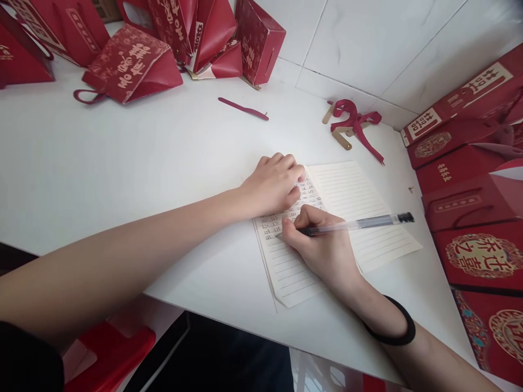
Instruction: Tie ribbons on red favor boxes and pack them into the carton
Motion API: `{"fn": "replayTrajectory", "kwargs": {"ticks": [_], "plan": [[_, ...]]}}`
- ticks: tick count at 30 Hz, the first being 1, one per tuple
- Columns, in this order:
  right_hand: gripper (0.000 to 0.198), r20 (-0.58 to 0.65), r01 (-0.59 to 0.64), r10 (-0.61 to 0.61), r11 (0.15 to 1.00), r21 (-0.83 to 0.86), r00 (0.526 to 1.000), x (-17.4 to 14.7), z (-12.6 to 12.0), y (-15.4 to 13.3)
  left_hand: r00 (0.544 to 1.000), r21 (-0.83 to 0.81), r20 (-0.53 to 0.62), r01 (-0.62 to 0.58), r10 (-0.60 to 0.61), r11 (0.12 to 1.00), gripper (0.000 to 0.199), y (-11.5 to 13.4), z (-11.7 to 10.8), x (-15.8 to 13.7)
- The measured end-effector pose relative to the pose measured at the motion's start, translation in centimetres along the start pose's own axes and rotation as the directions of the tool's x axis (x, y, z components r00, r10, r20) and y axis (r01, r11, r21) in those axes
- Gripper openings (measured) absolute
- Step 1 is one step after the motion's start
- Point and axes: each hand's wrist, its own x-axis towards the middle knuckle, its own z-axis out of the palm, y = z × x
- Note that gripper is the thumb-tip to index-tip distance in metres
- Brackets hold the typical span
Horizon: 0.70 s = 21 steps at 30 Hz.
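An open lined notebook (294,275) lies on the table, its left page partly filled with rows of handwritten numbers and its right page bare of writing. My left hand (273,185) rests over the upper part of the written page, fingers curled in loosely, with no object visible in it. In my right hand (327,245) a clear pen with a black cap end (368,222) is pinched between thumb and fingers. The pen's tip meets the page at the lowest written row. A black band circles my right wrist.
Red gift boxes (131,65) stand and lean along the back left of the white table (102,147). More red boxes (482,253) line the right side. A loose red strap (243,109) and a tangle of red ribbon (353,120) lie beyond the notebook, near the tiled wall.
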Motion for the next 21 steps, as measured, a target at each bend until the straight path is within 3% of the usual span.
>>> {"fn": "replayTrajectory", "kwargs": {"ticks": [17,21], "plan": [[0.030,-0.045,-0.001,-0.003,0.996,-0.085,0.999,-0.05,0.03,-0.12,1.000,-0.006,-0.004,-0.004,0.004,1.000,0.018,-0.01,0.12,-0.01],[0.030,-0.111,0.006,-0.013,0.998,-0.063,0.994,-0.14,0.01,-0.15,1.000,-0.003,-0.005,-0.001,0.001,1.000,0.019,0.04,0.12,0.00]]}}
